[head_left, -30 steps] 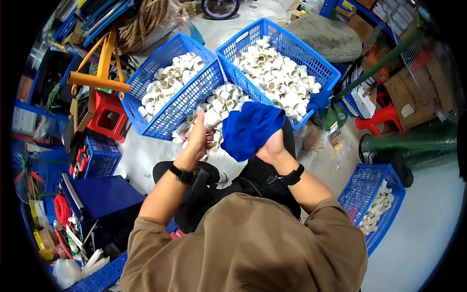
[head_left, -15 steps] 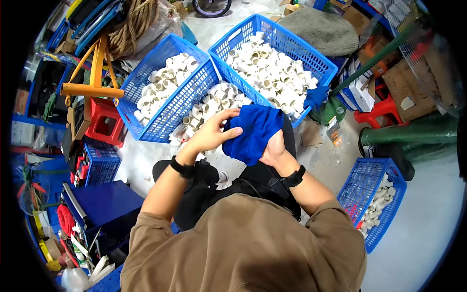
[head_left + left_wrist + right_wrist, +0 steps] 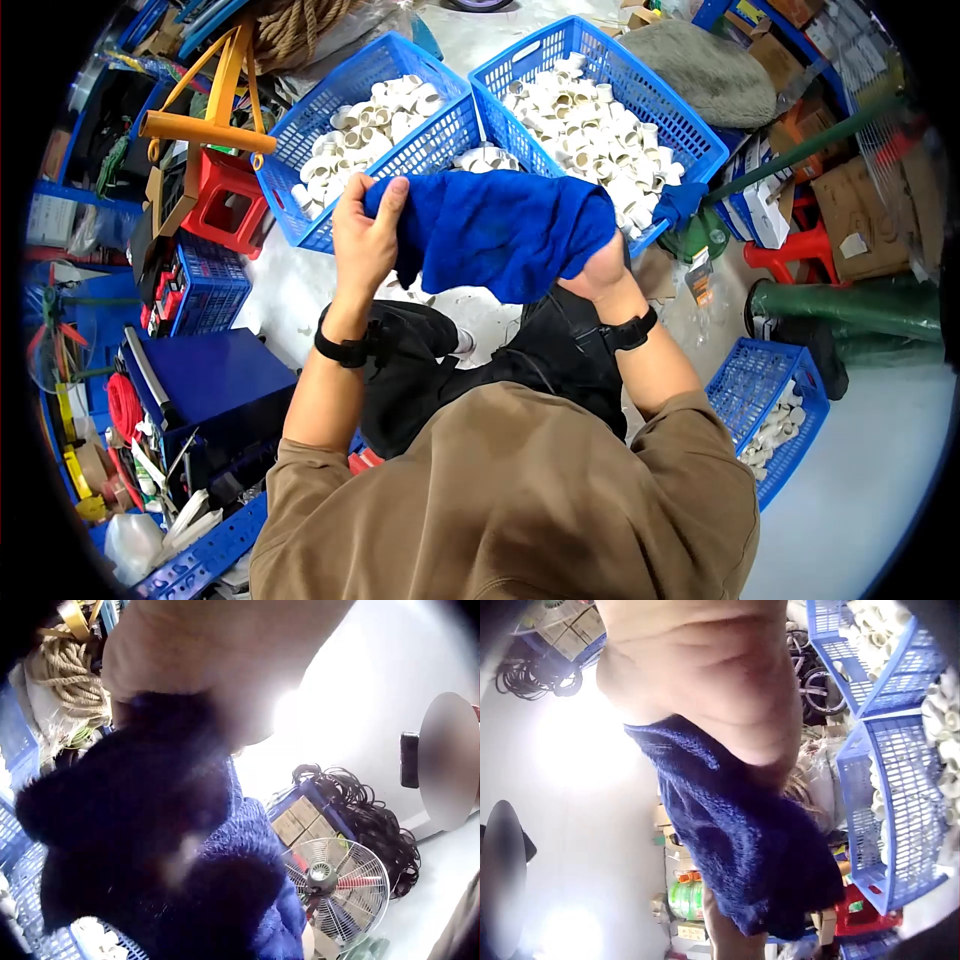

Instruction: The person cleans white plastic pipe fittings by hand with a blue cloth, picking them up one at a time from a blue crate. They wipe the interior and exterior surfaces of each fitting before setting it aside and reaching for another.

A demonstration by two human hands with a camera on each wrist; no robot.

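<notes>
A blue cloth is stretched sideways between both hands, above the lap and the near edges of the crates. My left hand pinches its left end, thumb on top. At its right end my right hand grips the cloth, with the fingers mostly hidden under it. The left wrist view shows the cloth dark and close below the hand. In the right wrist view the cloth hangs from the hand.
Two blue crates hold white pipe fittings, and more fittings lie between them. A smaller crate stands at the right. Red stools and an orange metal frame flank the area.
My left hand let go of a white fitting, took hold of the cloth and moved up and left. The cloth is spread wider, and my right hand has shifted slightly right.
</notes>
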